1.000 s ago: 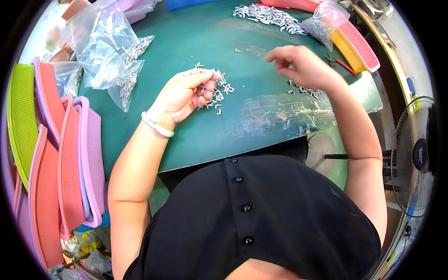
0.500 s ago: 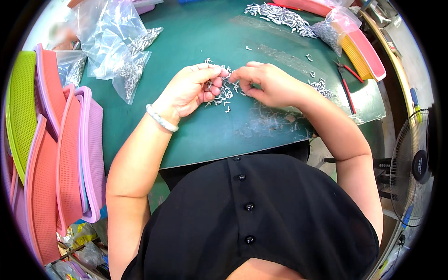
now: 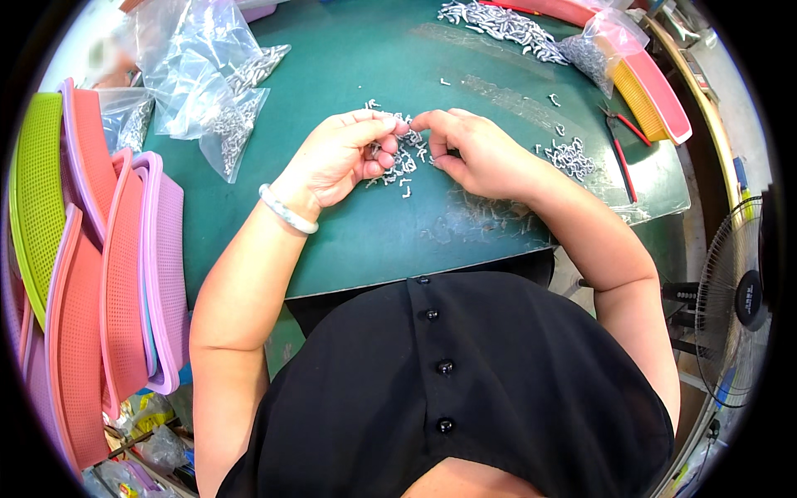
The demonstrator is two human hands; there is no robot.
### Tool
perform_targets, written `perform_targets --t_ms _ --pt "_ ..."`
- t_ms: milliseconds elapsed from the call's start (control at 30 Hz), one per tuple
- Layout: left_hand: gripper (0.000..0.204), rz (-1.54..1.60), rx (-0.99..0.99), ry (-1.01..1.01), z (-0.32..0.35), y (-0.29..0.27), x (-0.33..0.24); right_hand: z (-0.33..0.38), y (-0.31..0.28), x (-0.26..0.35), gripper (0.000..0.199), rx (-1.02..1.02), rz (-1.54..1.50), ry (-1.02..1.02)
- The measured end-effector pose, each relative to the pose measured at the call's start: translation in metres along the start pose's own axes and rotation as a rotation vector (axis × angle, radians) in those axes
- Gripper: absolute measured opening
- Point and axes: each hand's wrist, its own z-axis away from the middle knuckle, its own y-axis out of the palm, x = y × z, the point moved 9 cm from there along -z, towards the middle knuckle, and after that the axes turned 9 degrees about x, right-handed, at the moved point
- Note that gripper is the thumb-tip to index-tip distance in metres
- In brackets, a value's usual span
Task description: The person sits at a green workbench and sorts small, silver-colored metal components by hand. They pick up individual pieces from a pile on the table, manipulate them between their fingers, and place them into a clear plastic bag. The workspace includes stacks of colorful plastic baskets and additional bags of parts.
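Both my hands meet over a loose pile of small silver metal pieces (image 3: 405, 166) on the green tabletop (image 3: 357, 241). My left hand (image 3: 349, 153), a pale bangle (image 3: 287, 210) at its wrist, has thumb and index finger pinched and the other fingers curled. Whatever sits in that pinch is too small to make out. My right hand (image 3: 469, 149) reaches in from the right, its index fingertip close to the left thumb tip. Its thumb and fingers are bent inward, and their contents cannot be seen. A second small heap of curved metal pieces (image 3: 570, 158) lies beside my right forearm.
Red-handled pliers (image 3: 621, 149) lie at the right, near a yellow and pink basket (image 3: 646, 95). A larger heap of metal parts (image 3: 502, 29) is at the back. Clear bags of parts (image 3: 224, 116) stand back left. Stacked plastic baskets (image 3: 124, 274) line the left; a fan (image 3: 735, 299) stands right.
My right hand has shifted very slightly, its index finger now nearer the left fingertips. A few more pieces show in the heap by my right forearm. My left hand stays nearly still.
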Motion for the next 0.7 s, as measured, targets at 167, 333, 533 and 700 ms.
perform_targets --t_ms 167,333,533,700 --pt "0.015 -0.031 0.014 -0.014 0.001 0.002 0.001 0.002 -0.004 -0.009 0.042 0.005 -0.256 0.096" --pt "0.014 -0.075 0.033 -0.039 0.003 0.01 0.003 0.004 -0.014 -0.003 0.044 -0.091 -0.319 0.029" --pt "0.016 -0.027 0.097 -0.098 0.005 0.025 0.012 0.007 -0.028 0.024 0.047 -0.235 -0.108 -0.17" --pt "0.014 -0.038 0.104 -0.067 0.005 0.027 0.012 0.007 -0.027 0.029 0.049 -0.24 -0.11 -0.201"
